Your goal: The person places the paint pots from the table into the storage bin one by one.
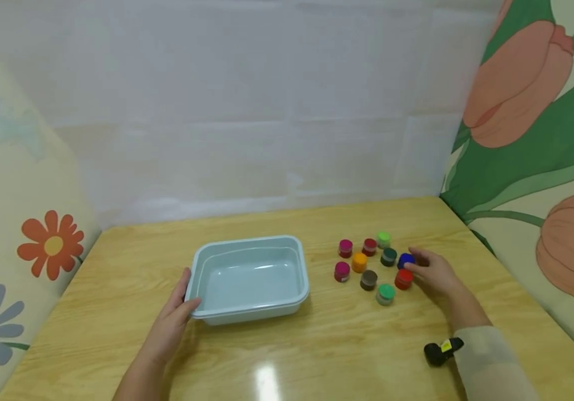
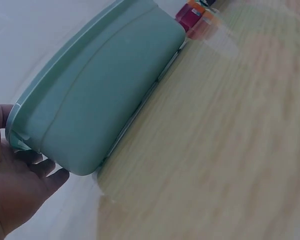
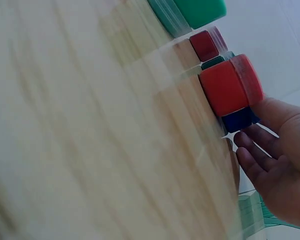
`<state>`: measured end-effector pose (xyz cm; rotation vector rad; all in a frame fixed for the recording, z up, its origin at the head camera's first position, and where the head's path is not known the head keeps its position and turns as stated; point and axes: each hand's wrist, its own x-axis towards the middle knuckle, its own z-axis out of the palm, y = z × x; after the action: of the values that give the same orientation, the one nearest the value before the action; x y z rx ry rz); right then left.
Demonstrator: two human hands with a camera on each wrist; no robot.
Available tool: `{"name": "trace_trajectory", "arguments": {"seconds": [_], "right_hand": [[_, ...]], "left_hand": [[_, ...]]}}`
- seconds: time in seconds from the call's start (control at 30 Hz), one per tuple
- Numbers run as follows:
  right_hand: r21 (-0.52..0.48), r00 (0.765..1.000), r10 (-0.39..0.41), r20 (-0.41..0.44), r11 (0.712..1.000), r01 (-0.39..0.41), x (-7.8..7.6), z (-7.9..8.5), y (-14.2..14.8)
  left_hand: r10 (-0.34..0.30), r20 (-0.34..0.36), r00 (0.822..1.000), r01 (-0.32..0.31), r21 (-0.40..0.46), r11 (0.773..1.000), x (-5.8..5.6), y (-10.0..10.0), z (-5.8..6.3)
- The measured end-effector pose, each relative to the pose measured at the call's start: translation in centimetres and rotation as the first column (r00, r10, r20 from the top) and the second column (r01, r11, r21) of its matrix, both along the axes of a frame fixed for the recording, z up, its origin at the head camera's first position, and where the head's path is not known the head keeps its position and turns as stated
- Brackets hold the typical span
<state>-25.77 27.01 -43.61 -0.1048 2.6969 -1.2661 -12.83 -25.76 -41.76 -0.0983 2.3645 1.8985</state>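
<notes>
Fingers of the left hand (image 1: 171, 318) are curled against the outside of the pale blue basin (image 1: 254, 284), and its rim is gripped at about eight o'clock, with the thumb laid over the edge. At the basin's three o'clock, apart from it, ten small jars are gathered on the wooden table (image 1: 287, 356). The right hand (image 1: 436, 273) is held at the three-o'clock side of the blue jar (image 1: 406, 261), thumb and fingers parted about it; whether it is pinched cannot be told. Just beside the blue jar, the red jar (image 1: 404, 279) is seen at six o'clock and the dark green jar (image 1: 389, 257) at nine. Near the red jar, at its eight o'clock, the mint-green jar (image 1: 386, 294) is placed. A black device (image 1: 439, 353) is seen at the nine-o'clock side of the right sleeve (image 1: 489, 362).
</notes>
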Motion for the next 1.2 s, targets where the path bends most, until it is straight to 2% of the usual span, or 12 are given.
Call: {"name": "trace_trajectory", "arguments": {"seconds": [0.23, 0.4, 0.7, 0.9, 1.07, 1.2], "right_hand": [[0.054, 1.0, 0.016, -0.012, 0.998, -0.016, 0.0, 0.0, 0.4], [0.024, 1.0, -0.012, 0.013, 1.0, 0.011, 0.2, 0.5, 0.8], [0.005, 0.997, -0.053, -0.047, 0.999, 0.054, 0.1, 2.9, 0.9], [-0.033, 0.997, 0.0, -0.081, 0.999, -0.003, -0.3, 4.8, -0.9], [-0.048, 0.996, 0.031, -0.083, 0.998, -0.035, -0.6, 6.1, -3.5], [-0.099, 0.995, 0.072, -0.072, 0.992, -0.078, -0.8, 7.0, -5.9]], "left_hand": [[0.013, -0.012, 1.0, -0.013, -0.011, 1.0, 0.1, 0.3, -0.2], [0.014, -0.011, 1.0, -0.014, 0.006, 1.0, 0.1, 0.6, -0.3], [0.009, -0.025, 1.0, -0.008, 0.034, 0.999, -0.2, 1.0, -0.4], [0.014, -0.033, 0.999, -0.013, 0.018, 1.0, -0.2, 1.2, -0.4], [0.009, -0.03, 1.0, -0.008, 0.015, 1.0, -0.2, 1.2, -0.5], [-0.001, -0.031, 1.0, 0.001, 0.017, 1.0, -0.1, 1.1, -0.6]]}}
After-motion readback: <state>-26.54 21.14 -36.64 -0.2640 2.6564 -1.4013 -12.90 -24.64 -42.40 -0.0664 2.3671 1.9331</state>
